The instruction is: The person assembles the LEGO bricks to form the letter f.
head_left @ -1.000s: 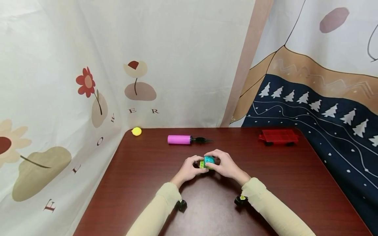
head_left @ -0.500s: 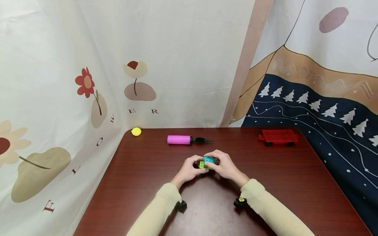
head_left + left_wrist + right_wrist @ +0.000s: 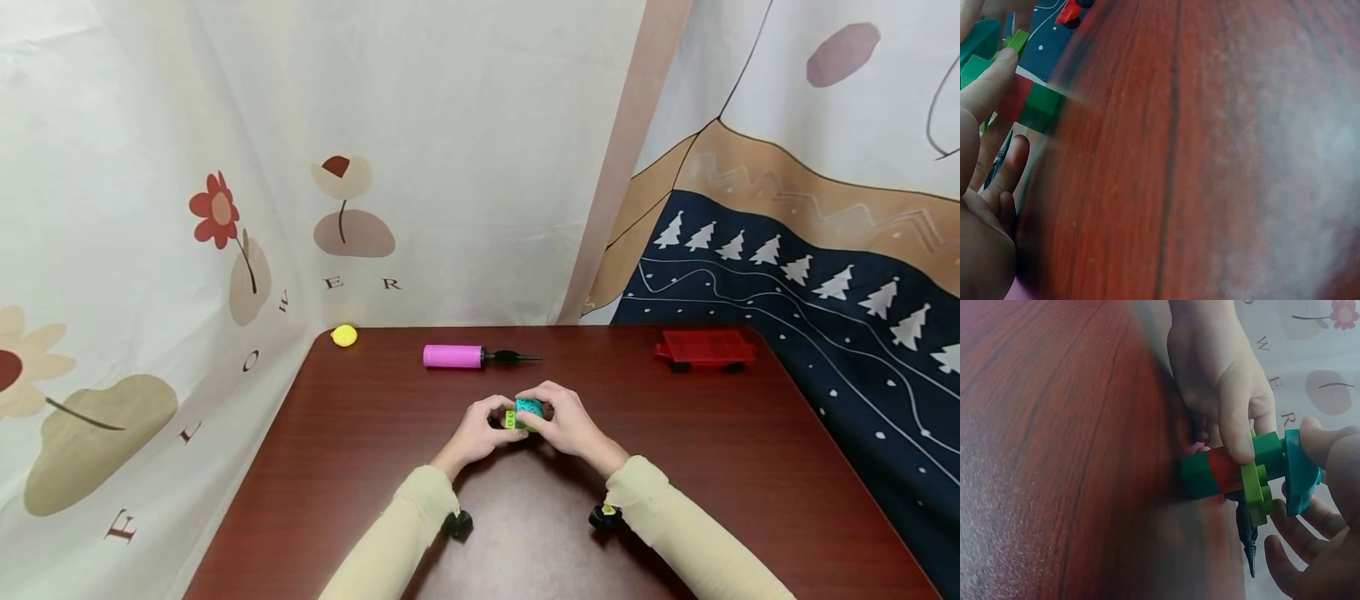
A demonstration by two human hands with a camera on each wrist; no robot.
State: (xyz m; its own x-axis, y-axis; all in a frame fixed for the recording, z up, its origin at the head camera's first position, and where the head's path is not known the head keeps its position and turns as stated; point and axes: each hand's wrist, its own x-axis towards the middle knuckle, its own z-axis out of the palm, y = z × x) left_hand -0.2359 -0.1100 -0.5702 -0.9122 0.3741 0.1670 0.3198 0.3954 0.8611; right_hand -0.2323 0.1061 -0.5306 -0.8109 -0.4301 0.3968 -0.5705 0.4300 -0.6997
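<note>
Both hands meet over the middle of the table around a small stack of toy building bricks. In the right wrist view the stack runs from a dark green brick at the table side through a red brick and a lime plate to another green brick. A curved teal brick is at the far end. My left hand grips the stack, its thumb over the lime plate. My right hand pinches the teal brick between thumb and fingers. Fingers hide part of the joints.
A pink hand pump with a black nozzle lies beyond the hands. At the back left corner sits a yellow lemon. A red toy wagon stands at the back right. Printed cloth hangs behind the table.
Both hands keep their hold on the bricks at nearly the same spot. The teal brick's studded top shows a little less, and the head view has shifted slightly.
</note>
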